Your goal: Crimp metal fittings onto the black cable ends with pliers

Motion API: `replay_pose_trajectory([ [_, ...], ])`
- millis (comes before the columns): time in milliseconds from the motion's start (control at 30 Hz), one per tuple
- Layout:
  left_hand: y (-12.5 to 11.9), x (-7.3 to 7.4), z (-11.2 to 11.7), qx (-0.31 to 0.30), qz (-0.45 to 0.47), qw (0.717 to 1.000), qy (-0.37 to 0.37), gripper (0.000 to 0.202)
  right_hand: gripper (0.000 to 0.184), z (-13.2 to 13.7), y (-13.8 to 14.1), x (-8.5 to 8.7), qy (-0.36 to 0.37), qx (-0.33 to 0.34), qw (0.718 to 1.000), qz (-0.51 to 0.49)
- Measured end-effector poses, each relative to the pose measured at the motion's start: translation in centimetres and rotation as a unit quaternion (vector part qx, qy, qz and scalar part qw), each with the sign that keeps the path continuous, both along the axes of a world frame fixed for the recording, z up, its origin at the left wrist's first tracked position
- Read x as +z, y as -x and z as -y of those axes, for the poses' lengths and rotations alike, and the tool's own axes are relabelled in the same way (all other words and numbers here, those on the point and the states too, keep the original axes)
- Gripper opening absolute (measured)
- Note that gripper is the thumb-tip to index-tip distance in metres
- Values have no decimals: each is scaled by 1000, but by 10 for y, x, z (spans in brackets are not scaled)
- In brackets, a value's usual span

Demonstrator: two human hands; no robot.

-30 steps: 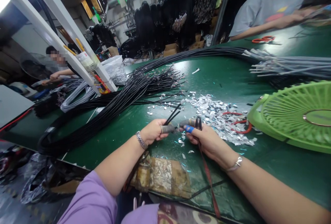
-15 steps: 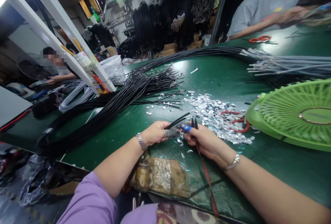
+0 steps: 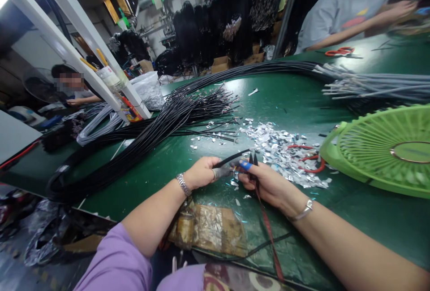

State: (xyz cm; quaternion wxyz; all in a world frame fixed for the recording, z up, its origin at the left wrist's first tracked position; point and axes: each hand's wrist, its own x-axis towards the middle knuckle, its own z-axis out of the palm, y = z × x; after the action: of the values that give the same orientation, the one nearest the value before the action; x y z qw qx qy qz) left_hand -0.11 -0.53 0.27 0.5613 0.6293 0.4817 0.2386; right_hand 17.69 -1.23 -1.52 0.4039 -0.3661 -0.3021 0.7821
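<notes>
My left hand (image 3: 201, 172) is closed on thin black cables (image 3: 233, 157) whose ends stick out to the right over the green table (image 3: 289, 102). My right hand (image 3: 265, 181), a blue finger cover on one fingertip, is closed on a small tool with dark tips (image 3: 253, 161) and meets the left hand at the cable ends. Just beyond both hands lies a heap of silver foil scraps (image 3: 282, 147). A large bundle of black cables (image 3: 161, 127) runs across the table to the left.
A green fan grille (image 3: 386, 147) lies at the right. Red-handled scissors (image 3: 307, 158) lie in the scraps, and another pair (image 3: 339, 51) farther back. Grey cables (image 3: 376, 85) lie at the back right. Two other people work at the far side and at the left.
The cable ends in my left hand have tipped from pointing up to lying flatter toward the right. Both hands stayed together, nearly in place.
</notes>
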Motion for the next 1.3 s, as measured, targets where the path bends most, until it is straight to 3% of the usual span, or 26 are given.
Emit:
replay_pose_trajectory([
  [267, 0, 0, -1, -26, -18, 996, -84, 35, 34, -1, 0, -1, 11, 16, 1000, -17],
  [467, 1, 1, -2, -19, -6, 997, -77, 36, 31, 1, -1, -1, -13, 34, 999, -9],
  [633, 0, 3, -1, -28, 6, 997, -70, 39, 30, -1, 0, -4, -77, -8, 995, 58],
  [733, 0, 4, 0, -23, -7, 997, -70, 40, 23, -3, -2, -3, -99, 1, 993, 69],
  [867, 0, 5, 0, -39, -31, 995, -82, 36, 26, -3, -3, 2, -103, 12, 992, 79],
  [1300, 1, 5, -1, -53, -70, 991, -100, 26, 28, -3, 0, 1, -103, -47, 985, 127],
])
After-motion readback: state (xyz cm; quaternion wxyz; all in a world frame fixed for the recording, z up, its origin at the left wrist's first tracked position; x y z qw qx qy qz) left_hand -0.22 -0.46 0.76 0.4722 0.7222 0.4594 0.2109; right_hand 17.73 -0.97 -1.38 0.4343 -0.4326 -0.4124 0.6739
